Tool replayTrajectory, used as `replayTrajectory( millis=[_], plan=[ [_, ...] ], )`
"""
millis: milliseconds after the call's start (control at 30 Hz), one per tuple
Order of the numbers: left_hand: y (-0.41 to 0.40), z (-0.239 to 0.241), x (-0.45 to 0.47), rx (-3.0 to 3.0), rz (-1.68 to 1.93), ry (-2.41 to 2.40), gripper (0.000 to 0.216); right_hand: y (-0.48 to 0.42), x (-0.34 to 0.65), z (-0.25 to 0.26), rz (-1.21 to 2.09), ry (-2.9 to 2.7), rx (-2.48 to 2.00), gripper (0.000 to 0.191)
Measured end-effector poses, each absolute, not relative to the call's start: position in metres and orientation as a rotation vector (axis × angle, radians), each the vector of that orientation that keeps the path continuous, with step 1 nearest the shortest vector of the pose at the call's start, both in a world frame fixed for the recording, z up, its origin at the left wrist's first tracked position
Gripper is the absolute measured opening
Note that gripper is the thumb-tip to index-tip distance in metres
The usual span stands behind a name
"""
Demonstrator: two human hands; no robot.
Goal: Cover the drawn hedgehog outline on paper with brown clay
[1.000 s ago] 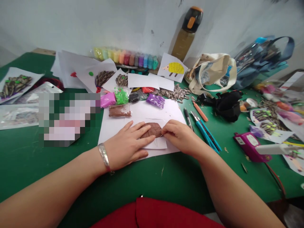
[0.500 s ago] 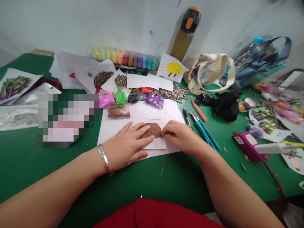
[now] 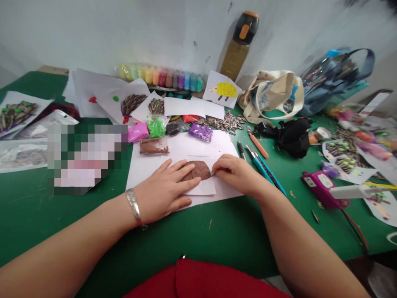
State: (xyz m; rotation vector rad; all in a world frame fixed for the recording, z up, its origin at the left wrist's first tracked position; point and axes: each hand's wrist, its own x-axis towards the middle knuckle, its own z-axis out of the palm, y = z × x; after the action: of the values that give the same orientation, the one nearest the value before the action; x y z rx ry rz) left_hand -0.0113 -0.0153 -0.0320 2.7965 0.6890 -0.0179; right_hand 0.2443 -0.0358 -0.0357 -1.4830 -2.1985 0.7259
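Observation:
A flat patch of brown clay (image 3: 197,169) lies on a small white paper card (image 3: 204,188), which rests on a larger white sheet (image 3: 145,167). My left hand (image 3: 164,190) lies flat, fingers spread, pressing the card and the clay's left edge. My right hand (image 3: 237,174) is curled at the clay's right edge, its fingertips pinched on a thin pointed thing I cannot make out. A silver bangle sits on my left wrist.
Bags of clay lie behind the sheet: brown (image 3: 154,145), pink (image 3: 138,132), green (image 3: 157,127), purple (image 3: 201,132). Sunflower seeds (image 3: 225,122), pens and a cutter (image 3: 263,167) lie to the right. A bottle (image 3: 237,43), bags (image 3: 273,93) and a glue gun (image 3: 328,188) stand further off.
Both hands stay at the clay; the view has shifted slightly, and my right hand has edged a little upward.

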Motion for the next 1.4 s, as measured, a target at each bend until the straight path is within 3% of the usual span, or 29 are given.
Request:
replayTrajectory(
  millis=[1400],
  plan=[
    [-0.012,-0.031,-0.013,2.803,-0.033,0.695,0.048,-0.033,0.238,-0.029,0.758,-2.146,-1.526,0.023]
  ],
)
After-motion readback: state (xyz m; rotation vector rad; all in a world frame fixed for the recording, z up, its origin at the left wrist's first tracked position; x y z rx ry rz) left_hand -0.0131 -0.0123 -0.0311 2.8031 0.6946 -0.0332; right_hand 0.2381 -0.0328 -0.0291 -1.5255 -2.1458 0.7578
